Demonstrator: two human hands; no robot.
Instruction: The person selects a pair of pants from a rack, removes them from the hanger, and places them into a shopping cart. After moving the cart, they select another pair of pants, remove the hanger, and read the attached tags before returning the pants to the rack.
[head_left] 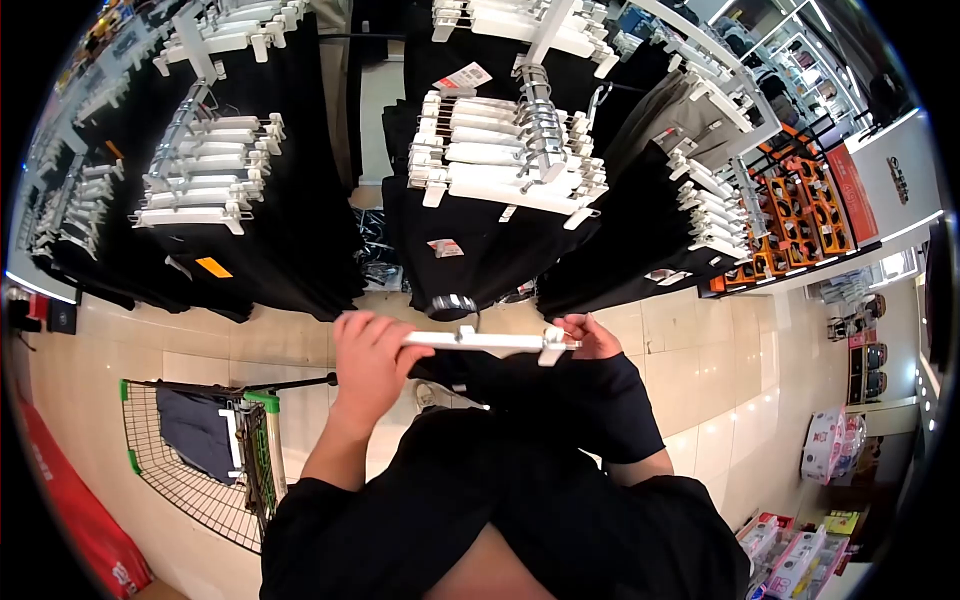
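A white clip hanger [480, 341] lies level in front of my body, its metal hook pointing away from me. My left hand [372, 355] is wrapped round its left end. At the right end, my right hand [592, 338] has its fingers closed by the clip. Black fabric [510, 385] hangs below the hanger and merges with my dark clothing, so its outline is hard to make out. Just beyond, black trousers [470, 250] hang from a row of white hangers [505, 160] on a rack.
More racks of black trousers [270, 250] stand at the left and right. A wire shopping cart [200, 500] with dark folded fabric [195, 435] is at my left. Orange shelves [800, 215] stand at the far right, and boxed goods [800, 560] lie at the lower right.
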